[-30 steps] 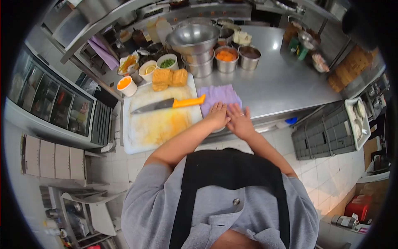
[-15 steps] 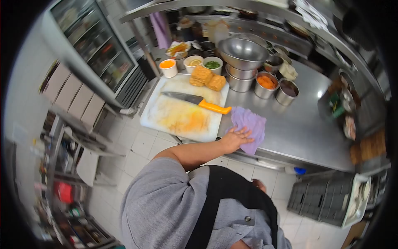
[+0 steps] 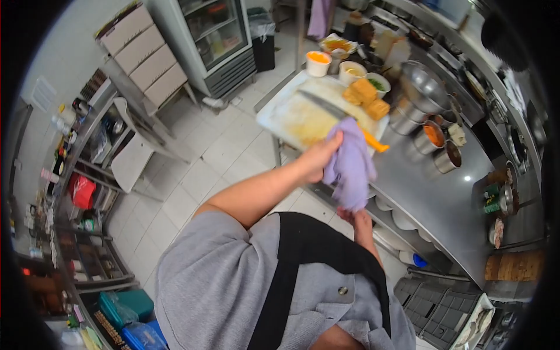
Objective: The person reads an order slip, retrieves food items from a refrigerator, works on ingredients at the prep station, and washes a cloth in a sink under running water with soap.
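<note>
My left hand (image 3: pixel 319 158) grips a purple cloth (image 3: pixel 350 160), lifted in front of the counter edge. At the cloth's lower end, my right hand (image 3: pixel 357 219) has its fingers closed on it, a little blurred. Behind the cloth lies a knife (image 3: pixel 374 140) with a yellow handle; the cloth covers part of it. Its blade rests on a stained white cutting board (image 3: pixel 274 114). Golden-brown blocks of food (image 3: pixel 363 92) sit at the board's far right side.
White tubs, one with orange food (image 3: pixel 318 63), stand behind the board. A metal bowl (image 3: pixel 424 84) and steel pots (image 3: pixel 448 157) are on the steel counter (image 3: pixel 431 195). Grey crates (image 3: pixel 434 309) stand at lower right. A chair (image 3: pixel 134 157) and a glass-door fridge (image 3: pixel 219 44) are to the left.
My left hand has raised the cloth off the counter. My right hand has come up from beside my body to the cloth's lower end. The view has turned left.
</note>
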`<control>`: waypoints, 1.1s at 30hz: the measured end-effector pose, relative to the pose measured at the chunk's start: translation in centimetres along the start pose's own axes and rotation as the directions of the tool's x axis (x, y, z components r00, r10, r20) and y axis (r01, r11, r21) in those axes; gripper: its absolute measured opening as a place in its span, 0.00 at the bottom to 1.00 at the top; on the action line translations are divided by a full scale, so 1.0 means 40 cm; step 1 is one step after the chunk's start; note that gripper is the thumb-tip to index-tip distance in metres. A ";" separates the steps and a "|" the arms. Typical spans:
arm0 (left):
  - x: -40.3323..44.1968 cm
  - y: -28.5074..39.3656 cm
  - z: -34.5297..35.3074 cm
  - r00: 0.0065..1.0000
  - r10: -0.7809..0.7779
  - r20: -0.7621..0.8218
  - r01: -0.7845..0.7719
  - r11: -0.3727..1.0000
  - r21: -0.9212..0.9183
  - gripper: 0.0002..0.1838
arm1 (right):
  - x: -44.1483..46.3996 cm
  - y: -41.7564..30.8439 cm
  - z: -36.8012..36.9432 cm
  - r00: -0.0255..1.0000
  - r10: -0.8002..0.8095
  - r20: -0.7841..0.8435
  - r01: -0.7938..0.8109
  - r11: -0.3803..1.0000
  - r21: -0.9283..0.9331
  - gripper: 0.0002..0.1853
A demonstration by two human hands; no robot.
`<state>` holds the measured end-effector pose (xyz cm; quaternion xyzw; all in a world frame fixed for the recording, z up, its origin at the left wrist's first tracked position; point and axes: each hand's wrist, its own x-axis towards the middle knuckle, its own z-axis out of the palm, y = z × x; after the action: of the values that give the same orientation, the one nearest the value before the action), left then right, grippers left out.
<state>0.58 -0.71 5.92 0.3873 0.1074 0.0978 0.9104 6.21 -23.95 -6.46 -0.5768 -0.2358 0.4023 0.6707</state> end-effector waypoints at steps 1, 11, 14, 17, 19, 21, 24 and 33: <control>-0.046 0.066 -0.032 0.997 -0.012 0.073 0.015 0.999 -0.029 0.33 | 0.015 -0.041 0.066 0.997 0.017 0.069 -0.021 0.998 0.052 0.27; -0.474 0.421 -0.512 0.986 -0.021 0.163 0.062 0.966 -0.250 0.36 | 0.305 -0.109 0.779 0.907 0.027 0.421 -0.259 0.825 0.503 0.40; -0.556 0.444 -0.671 0.995 -0.049 0.085 0.074 0.942 -0.328 0.32 | 0.379 -0.079 0.932 0.890 0.094 0.446 -0.143 0.987 0.076 0.35; -0.621 0.462 -0.785 0.999 -0.052 -0.008 0.048 0.965 -0.260 0.30 | 0.433 -0.047 1.047 0.920 0.158 0.358 -0.167 0.986 -0.006 0.23; -0.639 0.469 -0.837 0.997 -0.037 -0.069 0.021 0.976 -0.216 0.30 | 0.476 -0.036 1.101 0.940 0.180 0.291 -0.160 0.983 -0.091 0.16; -0.645 0.491 -0.883 0.991 -0.018 -0.129 -0.004 0.985 -0.170 0.30 | 0.544 -0.019 1.132 0.946 0.147 0.288 -0.106 0.983 -0.152 0.16; -0.630 0.545 -0.950 0.972 0.027 -0.232 -0.059 0.990 -0.132 0.31 | 0.682 0.033 1.155 0.951 0.060 0.304 -0.007 0.985 -0.174 0.16; -0.461 0.784 -1.224 0.875 0.036 -0.482 -0.012 0.999 0.052 0.29 | 1.106 -0.012 1.335 0.876 -0.251 0.412 0.376 0.890 -0.257 0.13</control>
<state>-33.35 49.31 -2.22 0.3733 0.3283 0.2000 0.8443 -10.34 43.14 -0.59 -0.5482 -0.5124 0.3420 0.5656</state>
